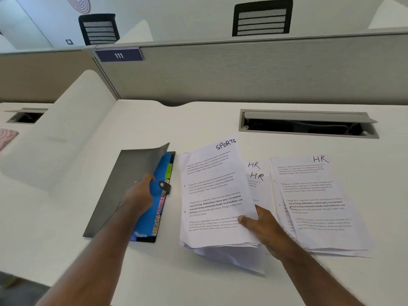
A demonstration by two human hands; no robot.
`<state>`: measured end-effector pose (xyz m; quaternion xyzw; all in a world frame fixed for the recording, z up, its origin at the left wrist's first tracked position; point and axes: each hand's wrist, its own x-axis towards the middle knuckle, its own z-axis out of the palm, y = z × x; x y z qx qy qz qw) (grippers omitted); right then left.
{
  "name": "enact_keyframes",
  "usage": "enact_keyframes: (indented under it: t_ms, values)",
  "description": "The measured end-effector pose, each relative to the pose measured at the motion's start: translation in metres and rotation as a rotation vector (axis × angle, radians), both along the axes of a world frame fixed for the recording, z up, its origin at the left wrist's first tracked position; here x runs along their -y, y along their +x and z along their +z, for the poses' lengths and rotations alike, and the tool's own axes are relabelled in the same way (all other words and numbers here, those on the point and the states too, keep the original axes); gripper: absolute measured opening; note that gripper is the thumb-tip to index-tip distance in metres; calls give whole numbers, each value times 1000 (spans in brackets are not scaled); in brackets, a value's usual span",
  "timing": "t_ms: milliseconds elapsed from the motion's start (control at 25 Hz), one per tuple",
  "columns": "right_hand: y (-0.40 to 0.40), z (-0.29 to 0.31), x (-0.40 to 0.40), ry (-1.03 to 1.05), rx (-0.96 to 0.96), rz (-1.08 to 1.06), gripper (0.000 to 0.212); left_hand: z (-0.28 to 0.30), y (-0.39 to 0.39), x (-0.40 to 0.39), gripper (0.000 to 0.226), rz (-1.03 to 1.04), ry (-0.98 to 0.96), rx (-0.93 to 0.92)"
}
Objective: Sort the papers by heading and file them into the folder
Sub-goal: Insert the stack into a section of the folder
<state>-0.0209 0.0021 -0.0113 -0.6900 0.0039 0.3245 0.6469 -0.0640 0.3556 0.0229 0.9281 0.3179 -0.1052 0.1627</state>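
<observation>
A dark grey folder [117, 191] lies left of centre on the white desk. My left hand [141, 193] grips the edge of its front cover and lifts it, showing blue dividers [160, 171] with coloured tabs, one reading SPORTS. My right hand [262, 226] holds a stack of sheets headed SPORTS [212, 195] by its lower right corner, just right of the folder. Sheets headed HR [256, 173] peek out from under that stack. Further right lies a fanned pile of HR papers [315, 202].
An open cable tray [309, 124] is set into the desk behind the papers. A grey partition [242, 71] with a "111" sign closes the back. A white side divider [72, 129] stands to the left. Two black chairs sit beyond the partition.
</observation>
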Motion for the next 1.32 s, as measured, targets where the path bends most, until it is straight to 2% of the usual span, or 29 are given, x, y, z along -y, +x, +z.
enact_keyframes:
  t_ms: [280, 400, 440, 560, 720, 960, 1000, 1120, 1160, 1200, 1320]
  values:
    - [3, -2, -7, 19, 6, -6, 27, 40, -8, -5, 52, 9, 223, 63]
    - [3, -1, -8, 18, 12, -4, 28, 44, -16, 0, 80, -28, 280, 0]
    - [3, 0, -9, 18, 12, -5, 28, 42, -17, -1, 83, -28, 291, -8]
    - [3, 2, -8, 16, 13, -2, 24, 38, -18, 0, 66, -10, 294, 62]
    - [3, 4, -7, 5, 13, -2, 21, 40, -19, 0, 68, -37, 282, 141]
    - [2, 4, -8, 5, 14, -3, 24, 45, -16, -1, 37, -37, 280, 68]
    - [2, 4, -8, 4, 16, 0, 26, 47, -16, 1, 40, -34, 273, 56]
    - [3, 5, -9, 6, 22, 4, 25, 43, -19, 2, 92, -35, 298, -57]
    - [3, 6, -9, 5, 23, 5, 23, 40, -19, 3, 99, -42, 323, -65]
    - [3, 6, -9, 6, 23, 7, 21, 37, -20, 4, 97, -46, 344, -55]
    - [5, 8, -10, 9, 28, 5, 20, 31, -22, 8, 67, -48, 385, 17]
